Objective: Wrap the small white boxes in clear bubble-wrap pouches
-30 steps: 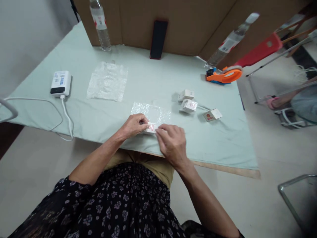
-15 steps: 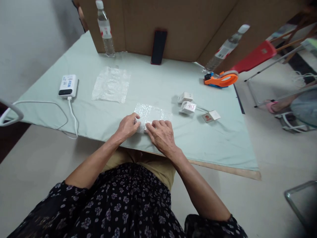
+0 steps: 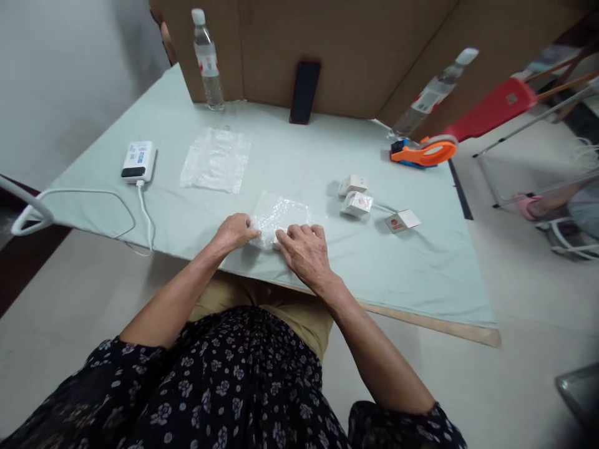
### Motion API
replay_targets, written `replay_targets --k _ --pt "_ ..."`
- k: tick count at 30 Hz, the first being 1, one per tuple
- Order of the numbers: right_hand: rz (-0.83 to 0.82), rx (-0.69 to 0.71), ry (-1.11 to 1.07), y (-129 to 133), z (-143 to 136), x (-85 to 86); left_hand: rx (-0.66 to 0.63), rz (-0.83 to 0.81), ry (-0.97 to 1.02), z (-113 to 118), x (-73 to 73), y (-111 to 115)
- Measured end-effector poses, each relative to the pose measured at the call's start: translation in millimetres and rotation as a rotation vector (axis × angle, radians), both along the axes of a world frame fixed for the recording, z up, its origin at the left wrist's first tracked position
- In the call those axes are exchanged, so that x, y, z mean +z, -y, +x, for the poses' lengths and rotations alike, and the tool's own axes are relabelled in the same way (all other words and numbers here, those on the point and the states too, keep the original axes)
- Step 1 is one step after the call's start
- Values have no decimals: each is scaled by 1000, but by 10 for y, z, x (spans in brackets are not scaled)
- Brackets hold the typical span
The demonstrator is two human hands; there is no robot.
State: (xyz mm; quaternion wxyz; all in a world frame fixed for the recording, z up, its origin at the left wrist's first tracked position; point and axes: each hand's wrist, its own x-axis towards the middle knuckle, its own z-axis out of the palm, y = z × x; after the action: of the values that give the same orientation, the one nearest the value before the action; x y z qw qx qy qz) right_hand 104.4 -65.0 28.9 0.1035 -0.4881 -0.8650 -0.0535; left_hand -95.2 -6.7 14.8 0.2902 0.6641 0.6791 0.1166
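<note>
Both hands press on a bubble-wrap sheet [image 3: 279,215] at the near edge of the table [image 3: 299,156]. The left hand [image 3: 234,231] pinches the sheet's near left corner with fingers curled together on it; the right hand [image 3: 304,249] lies flatter, fingers spread over the near right part, holding it down. The near edge of the sheet looks bunched up into a roll, so something small may be inside, but I cannot tell what.

Judging by this, the step in hand is rolling or folding the wrap around a small item. The next move would call for keeping the fold tight under the fingers while turning it away over the rest of the sheet.

Right of the sheet sit two small boxes [image 3: 354,194], one touching the other, and further right a small card [image 3: 401,221]. A tape dispenser [image 3: 423,151] lies beyond those, well apart. A second sheet [image 3: 216,159] lies left and beyond, with a power bank [image 3: 138,161] further left.
</note>
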Motion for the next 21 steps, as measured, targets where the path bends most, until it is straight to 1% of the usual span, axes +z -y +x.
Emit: replay_targets --k 2,4,6,10,11,13,15,16,17,18,19,21 --pt "4 -1 -12 -5 -4 2 15 3 77 57 47 9" --pt "16 2 -15 -15 -8 1 43 50 168 143 94 35" --pt "22 14 -18 -24 -7 0 68 46 304 252 126 63" --pt "7 34 -25 1 25 4 120 -137 663 429 169 90" --pt "0 32 -35 21 38 6 117 -179 723 446 190 92" --pt "-15 19 -68 72 65 11 85 -255 781 446 247 95" --pt "-28 1 -101 122 85 18 40 -321 775 421 302 102" --pt "-32 -4 -113 142 90 22 6 -325 743 410 318 110" --pt "-34 -4 -125 158 94 26 -43 -291 688 404 320 122" --pt "-34 -1 -140 170 96 28 -108 -211 608 404 309 137" --pt "-33 5 -163 182 101 29 -181 -90 509 409 286 155" --pt "-26 9 -239 213 128 16 -320 207 307 429 217 193"
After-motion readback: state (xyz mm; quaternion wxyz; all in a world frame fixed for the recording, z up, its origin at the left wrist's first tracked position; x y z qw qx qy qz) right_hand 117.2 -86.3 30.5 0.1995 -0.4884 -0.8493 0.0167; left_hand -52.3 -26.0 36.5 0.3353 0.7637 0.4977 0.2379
